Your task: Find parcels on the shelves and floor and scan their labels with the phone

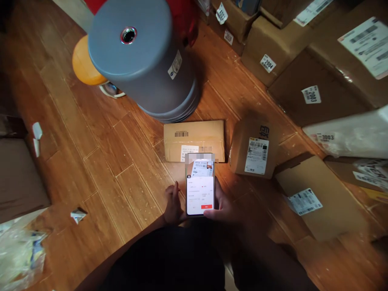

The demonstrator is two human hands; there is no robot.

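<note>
A smartphone (200, 188) with a lit screen is held upright over the wooden floor, low in the middle of the view. My left hand (173, 204) grips its left edge with curled fingers. My right hand (220, 205) wraps the right edge, thumb lying near a red button on the screen. Just beyond the phone lies a flat cardboard parcel (194, 137) with a barcode and a white label. A smaller brown parcel (254, 147) with a shipping label stands to its right.
A stack of grey plastic stools (145, 52) rises at the back, an orange stool (85, 64) behind it. Numbered cartons (309, 95) pile up on the right, a flat box (318, 198) lies nearer. A brown box (18, 178) and plastic bag (18, 254) sit left.
</note>
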